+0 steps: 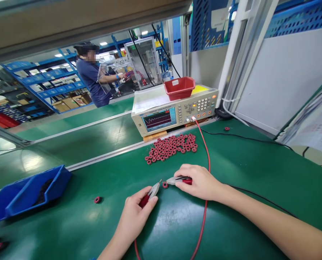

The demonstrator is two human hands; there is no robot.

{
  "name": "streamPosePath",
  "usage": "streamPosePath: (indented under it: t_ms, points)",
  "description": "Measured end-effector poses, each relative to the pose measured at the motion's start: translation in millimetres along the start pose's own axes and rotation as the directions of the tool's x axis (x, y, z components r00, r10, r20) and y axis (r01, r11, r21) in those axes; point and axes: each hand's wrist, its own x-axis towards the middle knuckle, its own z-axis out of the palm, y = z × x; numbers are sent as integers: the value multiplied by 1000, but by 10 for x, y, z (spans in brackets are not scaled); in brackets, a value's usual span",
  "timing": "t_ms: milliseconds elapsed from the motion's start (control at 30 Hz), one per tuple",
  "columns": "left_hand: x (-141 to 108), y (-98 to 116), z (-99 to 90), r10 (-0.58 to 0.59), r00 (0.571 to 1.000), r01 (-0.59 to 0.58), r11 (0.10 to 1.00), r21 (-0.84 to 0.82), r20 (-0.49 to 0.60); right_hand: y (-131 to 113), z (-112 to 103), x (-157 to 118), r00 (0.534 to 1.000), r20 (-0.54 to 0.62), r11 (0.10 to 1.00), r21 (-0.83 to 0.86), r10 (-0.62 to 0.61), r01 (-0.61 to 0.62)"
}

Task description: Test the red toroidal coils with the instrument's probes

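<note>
Both clips close on one coil (164, 185): left hand (135, 216) and right hand (201, 182) each gripping a clip; pile (171, 147) beyond the coil waits, one coil (97, 199) lies left.

Bare green bench mat (258, 169) lies open at right of frame; a heap of small red wound rings (172, 147) and a beige test meter (174, 110) block the centre.

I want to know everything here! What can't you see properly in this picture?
All in the head view:
- Blue bin: its dark contents are too shadowed to name.
- Tester: screen figures and button labels too small to read.
- Red tray: its wall hides the inside.
- Left hand, right hand: fingers cover the clip handles.
- Small coil: contact with the clips is too tiny to judge.
- Dark thing bottom left: cut off, blurred.
</note>
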Motion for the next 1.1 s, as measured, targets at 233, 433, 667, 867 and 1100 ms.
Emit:
streamPosePath:
  t_ms: [233,433,667,867,1100]
  points:
    - [0,23,-9,-3,1000,3,1000,-6,-10,0,0,3,1000,1,1000,11,-13,13]
    - [-15,17,1,2,1000,-2,1000,-5,-5,-6,-2,1,1000,1,1000,10,-11,11]
    - [-7,46,1,-4,1000,4,1000,6,-3,-12,-10,9,1000,6,1000,23,-3,3]
    - [-11,94,-1,-1,1000,1,1000,-5,-27,23,-131,15,1000,7,994,101,-29,29]
    - [-19,108,1,21,998,-20,1000,21,-51,17,-42,13,990,136,996,-82,-23,35]
